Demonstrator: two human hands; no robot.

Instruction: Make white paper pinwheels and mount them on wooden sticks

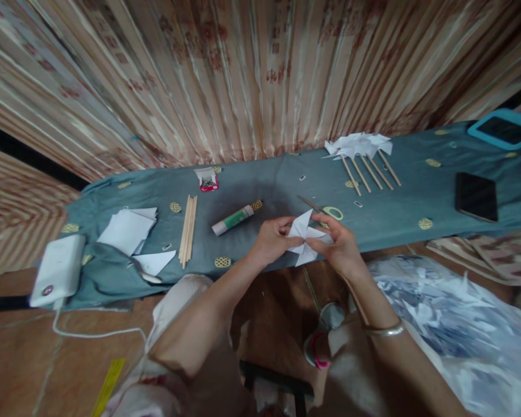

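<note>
Both my hands hold a white folded paper pinwheel (304,236) just above the near edge of a low table covered in grey-blue cloth (399,208). My left hand (272,238) pinches its left side with closed fingers. My right hand (338,246) grips its right side, fingers curled round the paper; a metal bangle sits on that wrist. A glue stick (233,220) lies on the cloth just left of my hands. Scissors with a green handle (325,209) lie right behind the pinwheel.
Several finished pinwheels on wooden sticks (364,156) lie at the back right. Loose sticks (187,229), white paper squares (128,229), a small box of pins (208,179), a white device (57,269), a black phone (476,197) and a blue-cased tablet (503,128) lie around. Paper scraps (438,313) fill a bag at right.
</note>
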